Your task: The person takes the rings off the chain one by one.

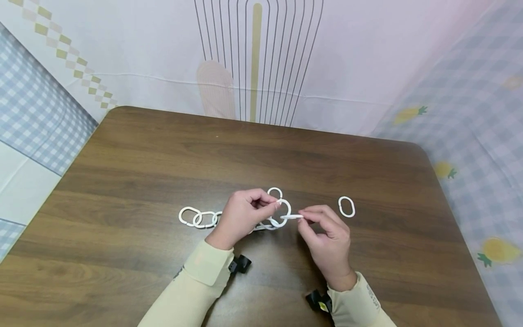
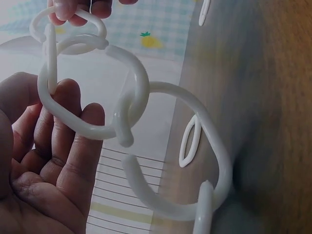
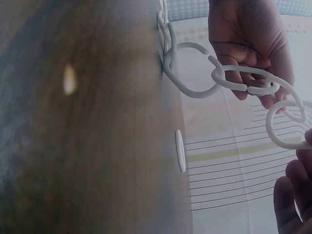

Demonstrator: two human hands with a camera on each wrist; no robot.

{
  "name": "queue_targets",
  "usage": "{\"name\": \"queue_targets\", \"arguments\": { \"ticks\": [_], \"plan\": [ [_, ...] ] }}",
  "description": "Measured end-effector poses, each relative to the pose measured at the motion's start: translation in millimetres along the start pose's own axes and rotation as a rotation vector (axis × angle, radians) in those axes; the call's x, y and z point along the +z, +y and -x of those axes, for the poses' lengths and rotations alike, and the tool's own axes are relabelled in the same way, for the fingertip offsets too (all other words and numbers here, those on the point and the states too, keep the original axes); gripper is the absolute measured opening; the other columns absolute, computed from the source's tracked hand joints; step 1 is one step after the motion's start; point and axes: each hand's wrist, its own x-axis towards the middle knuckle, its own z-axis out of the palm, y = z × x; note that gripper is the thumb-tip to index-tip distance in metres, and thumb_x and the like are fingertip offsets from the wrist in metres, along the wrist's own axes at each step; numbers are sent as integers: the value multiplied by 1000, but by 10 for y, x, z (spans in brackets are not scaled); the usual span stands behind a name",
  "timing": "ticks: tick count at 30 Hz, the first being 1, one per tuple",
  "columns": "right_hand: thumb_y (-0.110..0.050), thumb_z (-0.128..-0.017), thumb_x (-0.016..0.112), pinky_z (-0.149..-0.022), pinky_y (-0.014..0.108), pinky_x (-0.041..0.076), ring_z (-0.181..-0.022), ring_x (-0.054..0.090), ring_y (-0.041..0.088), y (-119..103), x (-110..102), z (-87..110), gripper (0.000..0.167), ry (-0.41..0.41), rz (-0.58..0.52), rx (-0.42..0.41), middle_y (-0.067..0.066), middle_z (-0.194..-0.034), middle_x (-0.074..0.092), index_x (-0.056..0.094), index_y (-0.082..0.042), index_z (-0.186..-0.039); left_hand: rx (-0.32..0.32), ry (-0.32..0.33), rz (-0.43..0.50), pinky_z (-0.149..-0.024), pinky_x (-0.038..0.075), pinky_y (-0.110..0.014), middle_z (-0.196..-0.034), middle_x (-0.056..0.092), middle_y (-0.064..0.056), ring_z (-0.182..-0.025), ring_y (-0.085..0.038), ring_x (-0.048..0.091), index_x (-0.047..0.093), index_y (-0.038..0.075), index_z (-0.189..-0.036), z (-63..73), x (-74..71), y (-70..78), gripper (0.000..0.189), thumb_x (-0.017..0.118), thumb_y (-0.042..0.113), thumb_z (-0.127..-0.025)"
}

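Observation:
White plastic C-shaped links form a chain [image 1: 189, 208] that runs across the table beneath my left hand [image 1: 240, 214]. Thumb and fingertips of that hand pinch a raised link [image 1: 290, 208] near the chain's right end. My right hand [image 1: 328, 236] pinches the end link [image 1: 292, 216], which passes through the raised one and appears nearly edge-on in the head view. Openings show in several links, such as the large link [image 2: 222, 156] hanging lower in the left wrist view. My left palm hides part of the chain in the head view.
One separate link [image 1: 353, 209] lies to the right of my right hand. Another link [image 1: 275, 189] lies just beyond my left fingertips. The brown wooden table [image 1: 163, 150] meets a patterned cloth [image 1: 347, 68] behind, and checked cloth hangs at both sides.

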Motion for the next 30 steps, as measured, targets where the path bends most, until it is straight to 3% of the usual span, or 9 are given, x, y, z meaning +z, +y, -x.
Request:
{"name": "queue_targets", "arguments": {
  "ticks": [13, 30],
  "plan": [
    [22, -70, 70, -68, 17, 52, -75, 64, 10, -1, 3, 5, 25, 1, 0, 9, 15, -84, 69, 76, 3, -85, -23, 4, 4, -58, 50, -21, -77, 73, 5, -65, -6, 61, 78, 9, -87, -6, -31, -5, 4, 79, 13, -86],
    [21, -70, 70, -65, 16, 50, -72, 62, 10, -15, 12, 5, 24, 12, 9, 15, 14, -83, 69, 77, 1, -83, 4, 13, 1, -58, 50, -20, -79, 74, -1, -64, -6, 61, 78, 7, -85, -11, -66, 0, 6, 79, 12, -86]
  ]
}}
